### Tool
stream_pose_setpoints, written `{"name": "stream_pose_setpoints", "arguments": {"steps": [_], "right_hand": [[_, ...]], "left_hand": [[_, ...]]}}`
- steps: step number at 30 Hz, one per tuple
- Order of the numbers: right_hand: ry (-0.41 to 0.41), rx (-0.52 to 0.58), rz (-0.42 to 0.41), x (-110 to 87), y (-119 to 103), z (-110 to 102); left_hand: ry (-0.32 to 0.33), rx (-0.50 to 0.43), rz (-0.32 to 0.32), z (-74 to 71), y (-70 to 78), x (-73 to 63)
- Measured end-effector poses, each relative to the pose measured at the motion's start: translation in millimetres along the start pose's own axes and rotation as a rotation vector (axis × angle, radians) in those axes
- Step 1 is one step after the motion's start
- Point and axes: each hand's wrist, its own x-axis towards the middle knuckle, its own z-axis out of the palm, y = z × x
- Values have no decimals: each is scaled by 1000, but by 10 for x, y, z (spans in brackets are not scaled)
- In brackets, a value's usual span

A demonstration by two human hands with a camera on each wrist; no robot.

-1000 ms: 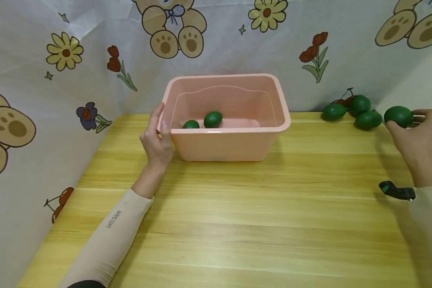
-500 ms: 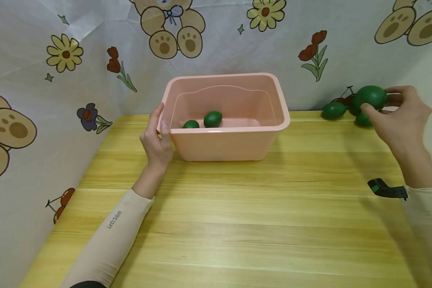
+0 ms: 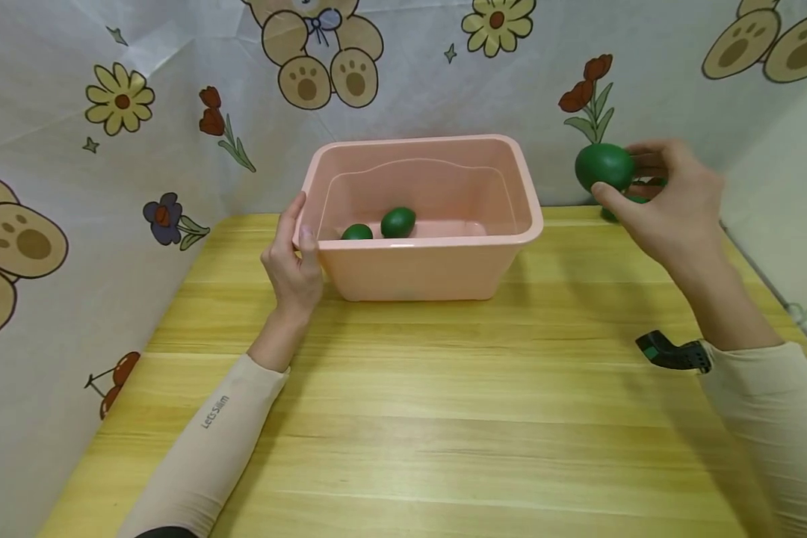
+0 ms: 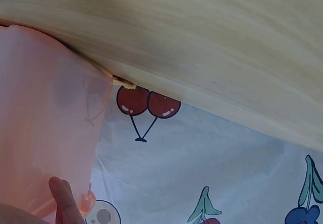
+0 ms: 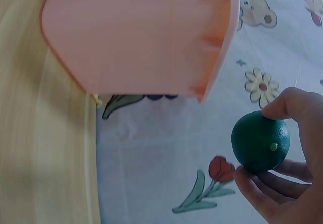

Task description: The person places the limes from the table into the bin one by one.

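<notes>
A pink plastic bin (image 3: 417, 273) stands at the back of the wooden table. My left hand (image 3: 292, 265) grips its left rim, thumb toward the inside; the left wrist view shows the fingers (image 4: 64, 199) against the bin's wall (image 4: 45, 113). Two green limes, one (image 3: 398, 223) near the middle and another (image 3: 357, 232) partly behind the front rim, lie inside. Right of the bin, my right hand (image 3: 675, 202) pinches a lime (image 3: 604, 167) between thumb and fingers, raised above the table. In the right wrist view a small pale stem nub shows on this lime (image 5: 260, 141).
More limes (image 3: 608, 215) lie at the table's back edge, mostly hidden behind my right hand. A patterned cloth (image 3: 430, 97) hangs behind and to the left. A black device (image 3: 672, 353) sits on my right wrist. A pale wall (image 3: 787, 202) bounds the right side.
My right hand has lifted the lime from the back right and carried it left toward the bin, passing over the other limes. The left hand and bin have stayed in place.
</notes>
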Motion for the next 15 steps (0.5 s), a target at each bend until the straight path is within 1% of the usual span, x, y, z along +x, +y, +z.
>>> {"name": "stream_pose_setpoints", "arguments": {"steps": [3, 7, 11, 15], "right_hand": [[-11, 24, -43, 24, -113, 94], [-36, 51, -77, 44, -233, 224], [-67, 68, -109, 22, -341, 328], [-77, 88, -150, -8, -444, 413]], "left_hand": [[9, 2, -3, -3, -2, 4], [21, 4, -8, -8, -2, 6], [13, 0, -2, 0, -5, 5], [9, -3, 1, 11, -7, 0]]}}
